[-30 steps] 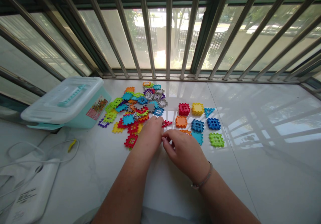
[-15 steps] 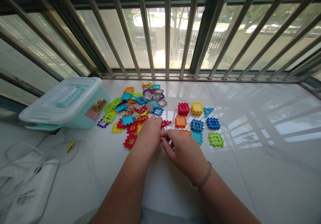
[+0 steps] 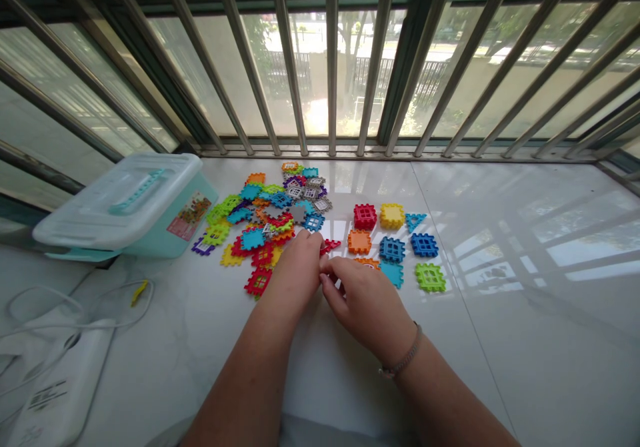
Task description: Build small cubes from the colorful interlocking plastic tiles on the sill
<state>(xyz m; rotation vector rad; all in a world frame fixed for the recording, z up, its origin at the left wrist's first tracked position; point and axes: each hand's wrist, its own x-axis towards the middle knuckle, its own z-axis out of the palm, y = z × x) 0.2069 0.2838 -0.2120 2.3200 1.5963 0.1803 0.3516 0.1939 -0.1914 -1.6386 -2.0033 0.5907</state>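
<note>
My left hand (image 3: 299, 263) and my right hand (image 3: 364, 298) meet in the middle, fingers bent and tips together. Whatever they pinch is hidden behind the fingers. Just past the fingertips a red triangular toothed piece (image 3: 331, 245) shows; I cannot tell whether it is held or lies on the floor. Left of my left hand spreads a heap of toothed plastic building tiles (image 3: 253, 238), with a red window tile (image 3: 259, 280) nearest. Beyond my right hand stand sorted tiles, among them an orange tile (image 3: 359, 241), a light blue tile (image 3: 393, 274) and a blue window stack (image 3: 392, 249).
Farther off are a red stack (image 3: 365, 217), a yellow stack (image 3: 392, 216), a blue triangle (image 3: 415, 222) and a green tile (image 3: 431, 277). A lidded teal box (image 3: 125, 207) sits left, above a white power strip (image 3: 65, 383) with cables. Metal bars (image 3: 332, 67) line the window.
Both hands stay together in nearly the same spot, with little visible finger motion. The whole view has shifted very slightly; the tiles lie as before.
</note>
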